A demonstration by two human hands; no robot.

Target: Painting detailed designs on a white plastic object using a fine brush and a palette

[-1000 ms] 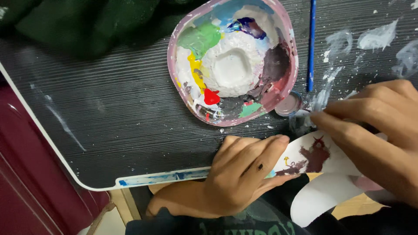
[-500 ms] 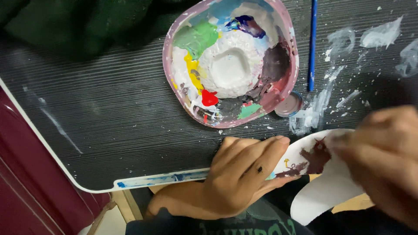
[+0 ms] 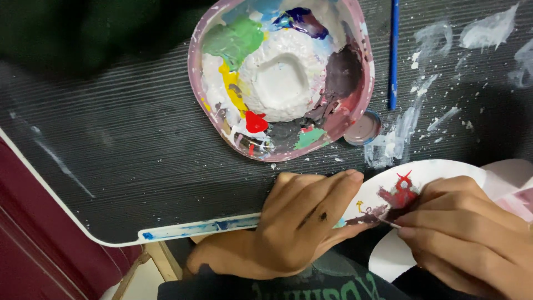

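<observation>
Paint palette (image 3: 280, 83), blue brush (image 3: 393, 53) beyond left hand (image 3: 294, 228) on white cutout (image 3: 427, 178).

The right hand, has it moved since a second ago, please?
Yes. The right hand has dropped away from the small round cap beside the paint palette, toward the person, and now rests low on the white cutout.

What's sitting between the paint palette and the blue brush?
In the head view, a small round lid sits between the paint palette and the blue brush.
</observation>
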